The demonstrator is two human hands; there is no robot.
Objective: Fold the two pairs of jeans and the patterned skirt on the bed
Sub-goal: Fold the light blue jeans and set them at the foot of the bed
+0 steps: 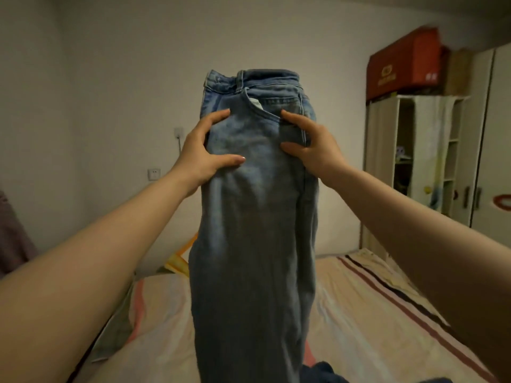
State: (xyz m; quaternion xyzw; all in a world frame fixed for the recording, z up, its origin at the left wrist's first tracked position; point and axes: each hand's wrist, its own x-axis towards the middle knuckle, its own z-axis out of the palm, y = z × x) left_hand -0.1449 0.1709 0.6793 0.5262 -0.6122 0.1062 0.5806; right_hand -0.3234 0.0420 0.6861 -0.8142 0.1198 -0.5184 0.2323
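Both arms are reaching out, holding the light-blue jeans (254,205) up in the air above the striped bed (367,313), waistband at the top and legs hanging down toward the near edge. The left hand (203,152) is gripping the left side below the waistband, thumb across the front; the right hand (311,146) is gripping the right side by the pocket. Dark blue fabric (320,373) is lying at the near edge. A wardrobe (470,150) is standing far right.
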